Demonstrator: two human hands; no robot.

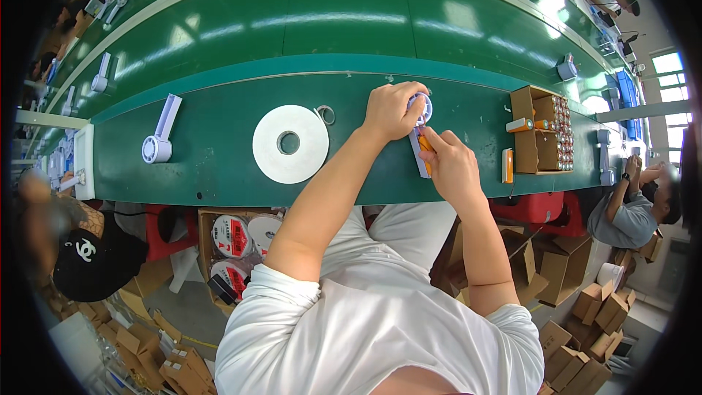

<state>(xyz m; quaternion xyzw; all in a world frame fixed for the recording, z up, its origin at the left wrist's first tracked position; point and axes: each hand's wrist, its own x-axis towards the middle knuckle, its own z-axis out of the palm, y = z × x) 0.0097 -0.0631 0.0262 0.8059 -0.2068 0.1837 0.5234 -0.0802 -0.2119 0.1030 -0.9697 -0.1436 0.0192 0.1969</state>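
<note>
Lying on the green bench in front of me is a pale lavender handheld-fan housing (415, 152), its round head away from me and its open handle pointing back toward me. My left hand (391, 111) is closed over the round head and holds it. Fingers of my right hand (455, 166) are closed on an orange cylindrical battery (425, 144) at the handle's channel. How far the battery sits inside the channel is partly hidden by those fingers.
A large white tape roll (267, 148) and a small ring (328, 115) lie left of my arms. Farther left is another fan housing (157, 148). To the right stand a cardboard box (528, 155) of batteries and a loose orange battery (507, 166). Co-workers sit on both sides.
</note>
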